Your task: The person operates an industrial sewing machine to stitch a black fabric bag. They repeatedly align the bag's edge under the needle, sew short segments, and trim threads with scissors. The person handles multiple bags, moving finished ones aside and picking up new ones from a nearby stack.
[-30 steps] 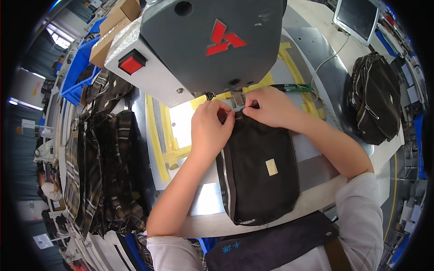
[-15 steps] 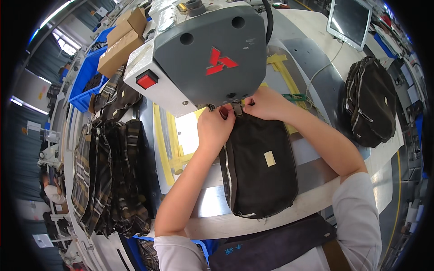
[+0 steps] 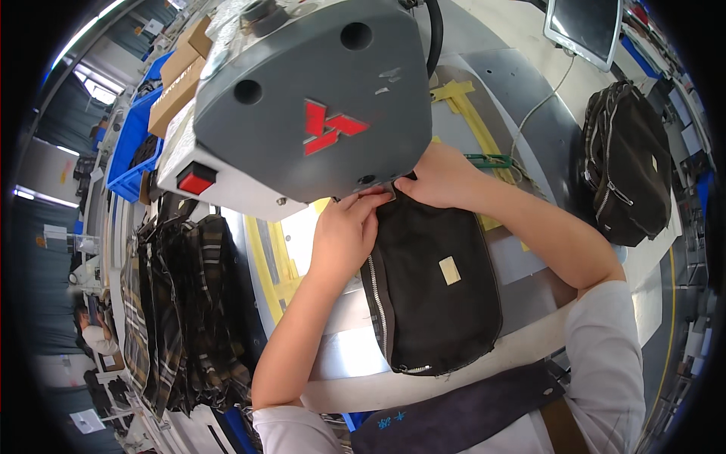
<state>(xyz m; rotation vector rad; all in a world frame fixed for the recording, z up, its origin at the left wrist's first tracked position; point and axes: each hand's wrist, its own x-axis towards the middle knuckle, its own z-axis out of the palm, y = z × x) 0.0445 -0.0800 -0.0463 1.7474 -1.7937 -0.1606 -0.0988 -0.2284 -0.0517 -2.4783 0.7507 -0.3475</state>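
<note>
A black fabric bag piece lies flat in front of me, a silver zipper along its left side and a small cream label on its face. At its far edge, under the front of a grey sewing machine head, both hands are gathered. My left hand pinches the small tab at the top left corner, fingers pressed together. Close beside it, my right hand grips the same edge with the thumb on top; its other fingers are partly hidden. The machine head hides the needle area.
Plaid and black fabric pieces hang in a pile at the left. Behind them are blue bins and a cardboard box. Another black bag piece lies at the right, near a monitor. Yellow tape marks the metal worktop.
My view has shifted closer, so the machine head looks larger and farther left. My left fingers have straightened and come together over the tab. The bag piece has barely moved.
</note>
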